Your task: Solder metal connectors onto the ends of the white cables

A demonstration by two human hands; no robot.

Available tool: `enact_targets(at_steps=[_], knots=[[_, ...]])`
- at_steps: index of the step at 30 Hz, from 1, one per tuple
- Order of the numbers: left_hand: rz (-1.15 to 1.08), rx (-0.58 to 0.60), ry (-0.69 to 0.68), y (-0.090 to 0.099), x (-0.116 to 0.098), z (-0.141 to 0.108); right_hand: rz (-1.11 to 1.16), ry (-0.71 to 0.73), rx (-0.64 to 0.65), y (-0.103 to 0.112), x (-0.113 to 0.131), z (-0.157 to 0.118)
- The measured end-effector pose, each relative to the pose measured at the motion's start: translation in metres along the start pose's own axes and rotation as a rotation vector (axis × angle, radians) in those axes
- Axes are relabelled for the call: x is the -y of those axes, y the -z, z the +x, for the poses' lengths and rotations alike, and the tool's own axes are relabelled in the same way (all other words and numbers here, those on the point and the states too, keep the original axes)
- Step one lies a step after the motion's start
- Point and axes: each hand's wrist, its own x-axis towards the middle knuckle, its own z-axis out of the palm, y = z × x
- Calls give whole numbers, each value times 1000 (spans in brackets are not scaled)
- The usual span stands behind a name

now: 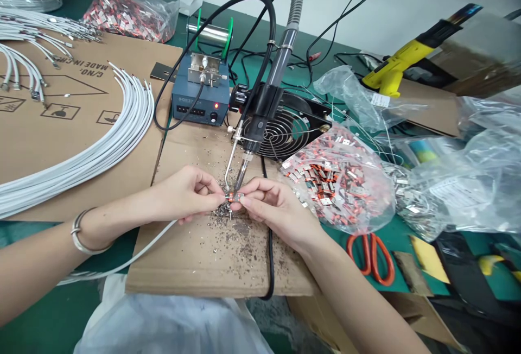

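My left hand (pixel 197 194) is closed in a pinch on the end of a white cable (pixel 152 245), which trails down to the left. In a pinch too, my right hand (pixel 268 202) grips a small metal-and-orange USB connector (pixel 236 197). Cable end and connector meet right under the tip of a mounted soldering iron (pixel 260 120). A thin bent solder feed tube (pixel 230 161) comes down beside the tip. Solder crumbs (pixel 223 210) lie beneath the fingers on a cardboard sheet (pixel 183 267). Fingers partly hide the joint.
A blue solder feeder (pixel 199 96) with a solder spool (pixel 209 35) and a fan (pixel 285 128) stand behind. Bagged connectors (pixel 337 180) and orange-handled scissors (pixel 371 259) lie right. Bundled white cables (pixel 101 153) cover the left cardboard. A yellow heat gun (pixel 401 63) rests far right.
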Motion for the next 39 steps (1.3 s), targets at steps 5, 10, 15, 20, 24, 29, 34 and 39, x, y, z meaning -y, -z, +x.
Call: enact_targets(at_steps=[5, 10, 15, 20, 24, 29, 34, 39], knots=[[8, -9, 41, -1, -8, -6, 23, 11, 18, 1, -1, 1], [27, -5, 62, -2, -17, -9, 33, 26, 40, 3, -1, 0], [34, -13, 68, -3, -18, -9, 38, 22, 45, 2, -2, -1], [8, -8, 46, -3, -10, -5, 21, 8, 29, 3, -1, -2], [-22, 13, -19, -3, 1, 0, 13, -3, 5, 4, -1, -1], [-24, 9, -61, -3, 6, 1, 11, 15, 18, 3, -1, 0], [-2, -3, -74, -4, 6, 1, -11, 17, 7, 2, -1, -2], [44, -31, -75, -7, 4, 0, -37, 10, 4, 1, 0, -1]])
